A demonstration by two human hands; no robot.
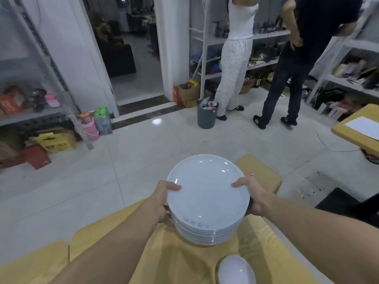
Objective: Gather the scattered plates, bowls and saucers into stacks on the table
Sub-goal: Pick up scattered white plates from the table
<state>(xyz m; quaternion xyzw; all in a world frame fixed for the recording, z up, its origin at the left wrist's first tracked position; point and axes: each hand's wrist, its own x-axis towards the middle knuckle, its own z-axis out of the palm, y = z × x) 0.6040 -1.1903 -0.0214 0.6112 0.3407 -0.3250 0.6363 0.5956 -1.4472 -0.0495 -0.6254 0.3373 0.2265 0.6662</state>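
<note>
Gripped from both sides, a tall stack of plates, low centre of the view above the yellow table; left hand clamped on the rim at nine o'clock, thumb hooked over the top plate, fingers tucked under the pile; right hand clamped the same way at three o'clock, thumb on top, a ring showing on one finger. Whether resting on the tabletop or just clear of it, hard to tell; bottom of the pile hidden behind its own edge.

Judged heavy, that load: many plates deep, all glazed white, stiff and brittle; slick enough for the top ones to slide if tipped; best taken low, fingers right under the bottom plate, thumbs pinning the top, exactly opposite each other.

Round, so no long axis across the face; long axis of the pile ran bottom to top, leaning slightly away toward twelve o'clock; faces turned upward.

Sat apart at five o'clock from the pile, near the bottom edge, a white bowl, open side up, untouched; possibly next for gathering.

Stood well beyond at one o'clock, two people by the shelves; a grey bin at twelve.
</note>
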